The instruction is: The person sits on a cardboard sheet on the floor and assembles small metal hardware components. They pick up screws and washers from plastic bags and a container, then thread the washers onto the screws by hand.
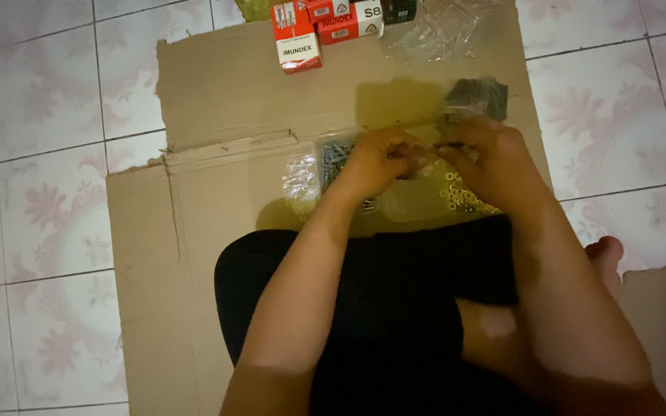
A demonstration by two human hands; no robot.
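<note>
Both hands met over the hardware piles

We saw our left hand (379,158) and right hand (478,154) curled fingertip to fingertip, pinching something too small and blurred to name; whether each truly gripped it we could not tell. The bag of grey screws (331,158) lay just left of the left hand, partly under its wrist, its long side running away from us. The brass washers (464,196) were scattered just below the right hand, nearer that hand. A dark pack (475,96) sat just beyond the right hand, red boxes (325,27) well beyond both, all on the cardboard sheet (217,100).
</note>
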